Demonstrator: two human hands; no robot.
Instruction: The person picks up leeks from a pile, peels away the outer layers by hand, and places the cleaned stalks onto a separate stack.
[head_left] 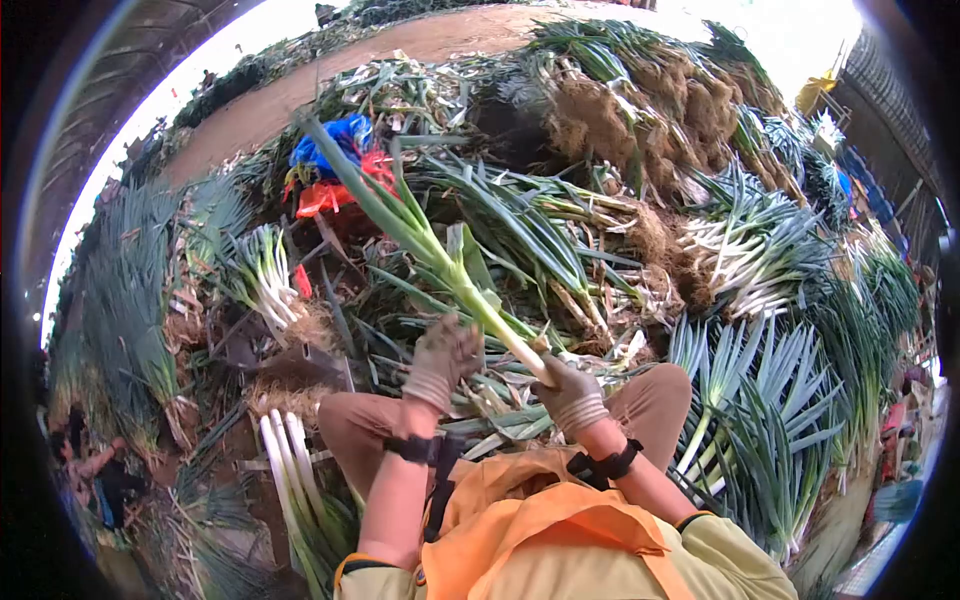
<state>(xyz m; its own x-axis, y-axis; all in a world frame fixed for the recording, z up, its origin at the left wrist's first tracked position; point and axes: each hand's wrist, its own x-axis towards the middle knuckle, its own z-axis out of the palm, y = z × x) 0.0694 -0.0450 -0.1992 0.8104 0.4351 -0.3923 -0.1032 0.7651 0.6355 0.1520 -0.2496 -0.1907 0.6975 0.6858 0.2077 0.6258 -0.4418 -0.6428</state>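
A long green onion [465, 285] slants from upper left to lower right in front of me, leaves up, white end down. My right hand [571, 392], in a dirty glove, is closed around its white lower end. My left hand [446, 352], also gloved, is beside the stalk with its fingers curled; whether it touches the stalk I cannot tell. Cut leaves and peelings [500, 395] lie beneath both hands. Several untrimmed green onions [520, 235] with brown roots lie just beyond.
White-stemmed bundles [740, 250] lie at the right, with leafy ones [775, 420] nearer. Rooty piles [640, 110] rise at the back. A metal stand [285, 365] and white stalks [292, 455] are at the left. Blue and red bags [345, 150] lie beyond. A person [100, 480] is far left.
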